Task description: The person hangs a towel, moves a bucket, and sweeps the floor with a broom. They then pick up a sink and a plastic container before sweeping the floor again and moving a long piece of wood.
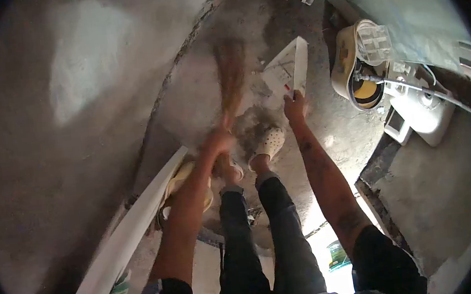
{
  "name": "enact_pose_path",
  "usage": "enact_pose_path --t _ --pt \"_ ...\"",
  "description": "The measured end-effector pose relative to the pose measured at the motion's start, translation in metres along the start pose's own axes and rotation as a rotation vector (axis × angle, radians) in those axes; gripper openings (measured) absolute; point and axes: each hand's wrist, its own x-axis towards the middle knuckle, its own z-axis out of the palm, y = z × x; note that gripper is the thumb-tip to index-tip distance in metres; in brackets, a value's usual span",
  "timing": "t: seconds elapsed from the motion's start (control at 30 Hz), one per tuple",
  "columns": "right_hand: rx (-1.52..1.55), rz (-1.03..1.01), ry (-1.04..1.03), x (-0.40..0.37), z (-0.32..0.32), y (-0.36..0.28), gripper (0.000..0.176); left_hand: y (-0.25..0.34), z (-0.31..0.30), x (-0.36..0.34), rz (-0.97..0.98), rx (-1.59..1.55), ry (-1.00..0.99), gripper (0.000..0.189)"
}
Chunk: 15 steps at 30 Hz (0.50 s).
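Observation:
My left hand (221, 141) is closed around the handle end of a short brown broom (232, 71). Its bristles spread over the concrete floor and are smeared by motion. In my right hand (295, 108) I grip the near end of a white dustpan (300, 64), which has a raised side wall and lies low by the floor. A small red-marked spot shows beside my right fingers. Between the broom and the dustpan, a dark patch of dirt (258, 119) covers the floor, just ahead of my white clog (272, 142).
A cut-open yellowish container (345, 60) with a white basket (374, 43) stands at right. Beside it are a metal rod (440, 96) and a white plastic jug (434, 122). A long white board (126, 245) leans at lower left. A wall (75, 134) rises on the left.

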Motion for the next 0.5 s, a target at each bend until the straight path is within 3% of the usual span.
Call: enact_pose_path --t 0.07,0.13,0.17,0.23,0.27,0.3,0.37,0.43,0.5 --pt "-0.076 0.089 0.022 -0.028 -0.005 -0.005 0.031 0.019 0.000 -0.071 0.029 0.003 -0.075 0.091" --pt "-0.150 0.252 0.046 -0.048 -0.022 -0.011 0.031 0.029 -0.011 -0.092 0.084 0.036 -0.068 0.091" --pt "-0.140 0.353 0.038 -0.063 -0.031 -0.009 0.032 0.028 -0.016 -0.093 0.242 0.127 0.179 0.088" --pt "-0.127 0.374 0.100 -0.090 -0.027 0.057 0.032 0.046 -0.053 -0.083 0.184 0.161 0.264 0.083" --pt "-0.168 0.412 0.083 -0.105 -0.031 0.085 0.032 0.070 -0.090 -0.056 -0.034 0.111 0.101 0.081" --pt "-0.211 0.454 0.065 -0.125 -0.038 0.112 0.032 0.068 -0.112 -0.009 0.030 0.118 0.168 0.081" --pt "-0.440 0.253 0.015 -0.180 -0.050 0.159 0.035 0.050 -0.105 0.055 0.102 0.142 0.227 0.081" --pt "-0.204 0.755 -0.243 -0.240 -0.040 0.241 0.044 0.028 -0.074 0.089 0.146 0.197 0.069 0.082" --pt "-0.583 0.456 -0.543 -0.307 -0.038 0.263 0.052 -0.001 -0.015 0.064 0.231 0.232 0.047 0.084"
